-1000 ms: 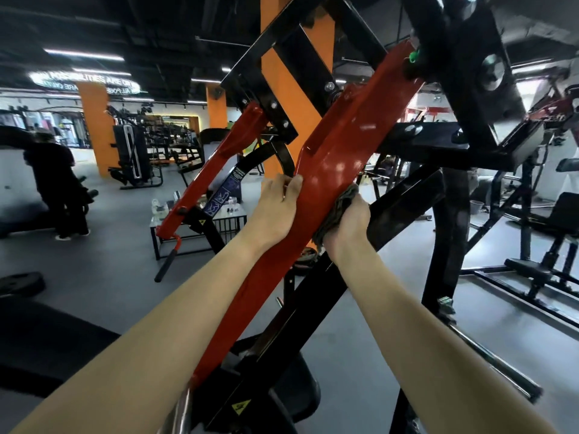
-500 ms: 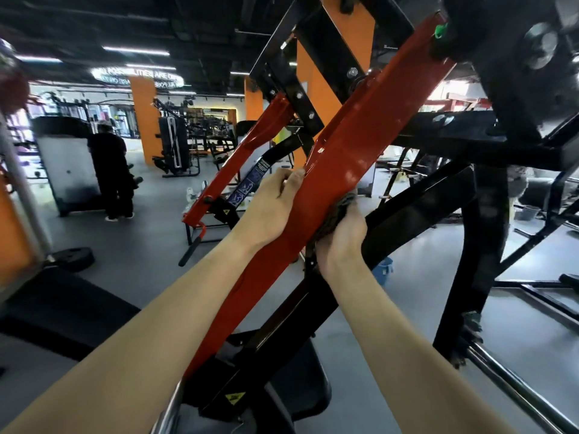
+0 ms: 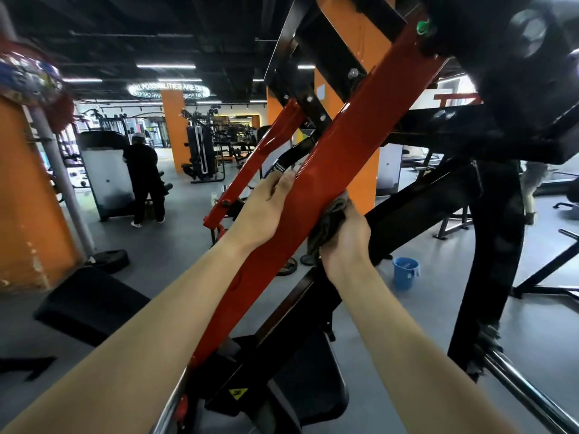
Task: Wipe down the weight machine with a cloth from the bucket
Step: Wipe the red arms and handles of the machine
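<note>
Left hand is wrapped on the left edge of the red lever arm, fingers curled over it. Cloth is bunched and clamped against the arm's right edge by the right hand. Bucket is parked on the floor, well right. Wiping is judged mid-way: lower arm and black frame probably left.

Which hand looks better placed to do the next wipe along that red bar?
Right. The right hand grips the grey cloth and presses it against the red bar. The left hand holds the bar's other edge with no cloth, so it probably suits steadying.
</note>
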Available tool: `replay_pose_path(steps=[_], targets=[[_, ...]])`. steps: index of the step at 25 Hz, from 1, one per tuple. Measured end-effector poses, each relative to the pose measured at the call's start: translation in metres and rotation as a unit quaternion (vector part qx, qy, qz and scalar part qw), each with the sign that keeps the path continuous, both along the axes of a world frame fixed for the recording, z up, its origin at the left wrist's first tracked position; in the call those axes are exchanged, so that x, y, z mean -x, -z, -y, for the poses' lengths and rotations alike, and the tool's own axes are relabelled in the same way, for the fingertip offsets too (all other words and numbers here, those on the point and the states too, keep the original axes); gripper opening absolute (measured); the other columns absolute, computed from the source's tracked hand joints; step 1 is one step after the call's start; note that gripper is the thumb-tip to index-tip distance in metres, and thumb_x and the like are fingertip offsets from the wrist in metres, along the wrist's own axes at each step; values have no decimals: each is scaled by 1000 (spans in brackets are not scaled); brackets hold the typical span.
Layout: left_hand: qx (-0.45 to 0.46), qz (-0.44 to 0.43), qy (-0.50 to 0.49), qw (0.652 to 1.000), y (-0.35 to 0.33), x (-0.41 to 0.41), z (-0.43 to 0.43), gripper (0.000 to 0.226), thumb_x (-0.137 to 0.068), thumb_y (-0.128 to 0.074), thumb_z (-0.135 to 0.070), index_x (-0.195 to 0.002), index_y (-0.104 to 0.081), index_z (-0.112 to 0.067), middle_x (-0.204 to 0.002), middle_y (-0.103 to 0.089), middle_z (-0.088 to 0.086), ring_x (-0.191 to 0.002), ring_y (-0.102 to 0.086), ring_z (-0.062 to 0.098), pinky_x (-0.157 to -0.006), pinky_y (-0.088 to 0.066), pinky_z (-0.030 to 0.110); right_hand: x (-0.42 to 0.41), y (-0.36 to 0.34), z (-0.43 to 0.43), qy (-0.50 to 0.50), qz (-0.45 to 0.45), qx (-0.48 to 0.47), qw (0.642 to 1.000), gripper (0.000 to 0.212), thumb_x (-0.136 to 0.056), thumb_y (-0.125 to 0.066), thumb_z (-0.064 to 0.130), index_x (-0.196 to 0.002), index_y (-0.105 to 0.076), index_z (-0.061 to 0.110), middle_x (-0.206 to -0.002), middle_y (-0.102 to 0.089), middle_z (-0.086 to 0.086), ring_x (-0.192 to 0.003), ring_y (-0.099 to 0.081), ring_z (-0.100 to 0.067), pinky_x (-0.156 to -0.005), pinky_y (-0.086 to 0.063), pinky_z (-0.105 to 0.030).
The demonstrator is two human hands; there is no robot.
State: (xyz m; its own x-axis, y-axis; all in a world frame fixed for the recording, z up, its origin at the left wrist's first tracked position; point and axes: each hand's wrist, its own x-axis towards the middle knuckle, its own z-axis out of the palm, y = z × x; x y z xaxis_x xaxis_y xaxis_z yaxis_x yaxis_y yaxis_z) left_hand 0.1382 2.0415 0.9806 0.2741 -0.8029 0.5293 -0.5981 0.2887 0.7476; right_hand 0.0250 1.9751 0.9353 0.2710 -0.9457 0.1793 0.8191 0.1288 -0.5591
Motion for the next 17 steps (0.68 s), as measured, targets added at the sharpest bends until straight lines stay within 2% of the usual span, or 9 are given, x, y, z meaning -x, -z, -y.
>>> replay_pose_path(steps=[2, 4, 6, 8, 12, 16, 17], targets=[[-5, -16, 6, 1000, 1, -1, -1, 20, -108, -37, -50, -106, -56, -45, -103, -65, -19, -90, -59, -22, -79, -46, 4, 10, -22, 14, -13, 26, 9, 1000, 38, -108, -39, 25, -97, -75, 19, -104, -75, -7, -100, -71, -27, -87, -58, -41], [-7, -20, 6, 1000, 1, -4, 4, 22, -105, -38, -57, -106, -58, -48, -110, -70, -11, -102, -66, -6, -93, -54, 22, 14, -42, 19, -9, 45, 2, 999, 45, -108, -34, 24, -83, -71, 21, -93, -72, -4, -91, -68, -25, -80, -57, -37], [-11, -18, 2, 1000, 3, -7, 7, 25, -103, -38, -62, -107, -59, -49, -116, -71, -6, -107, -68, 5, -101, -54, 37, 7, -38, 14, 24, 25, -12, 999, 37, -109, -37, 27, -101, -72, 20, -104, -75, -4, -96, -72, -24, -81, -59, -39], [-12, -14, -1, 1000, 3, -8, 8, 27, -103, -37, -63, -111, -59, -49, -116, -71, -10, -107, -67, 2, -104, -52, 36, -2, -14, -2, 54, -26, -20, 998, 28, -110, -42, 28, -121, -66, 21, -114, -75, -4, -102, -73, -23, -84, -60, -39], [-6, -8, -5, 1000, 3, -5, 6, 31, -104, -37, -61, -115, -59, -43, -118, -70, -6, -106, -67, 5, -100, -52, 31, -3, 2, -25, 145, -163, 31, 975, 11, -110, -44, 21, -112, -49, 11, -100, -64, -4, -77, -64, -7, -63, -52, -19], [0, -12, -13, 1000, 4, -4, 6, 38, -106, -37, -57, -119, -62, -31, -114, -71, -2, -102, -67, 7, -90, -52, 26, 2, -24, -12, 230, -216, 44, 948, 8, -106, -51, 18, -107, -43, 16, -107, -60, -9, -82, -61, -14, -70, -50, -30], [-1, -8, -16, 1000, 3, -3, 6, 41, -107, -36, -56, -120, -62, -27, -112, -70, -2, -99, -66, 3, -86, -50, 21, 0, -21, -13, 251, -231, 62, 938, 11, -105, -53, 19, -106, -42, 17, -110, -59, -11, -86, -61, -17, -73, -52, -33]])
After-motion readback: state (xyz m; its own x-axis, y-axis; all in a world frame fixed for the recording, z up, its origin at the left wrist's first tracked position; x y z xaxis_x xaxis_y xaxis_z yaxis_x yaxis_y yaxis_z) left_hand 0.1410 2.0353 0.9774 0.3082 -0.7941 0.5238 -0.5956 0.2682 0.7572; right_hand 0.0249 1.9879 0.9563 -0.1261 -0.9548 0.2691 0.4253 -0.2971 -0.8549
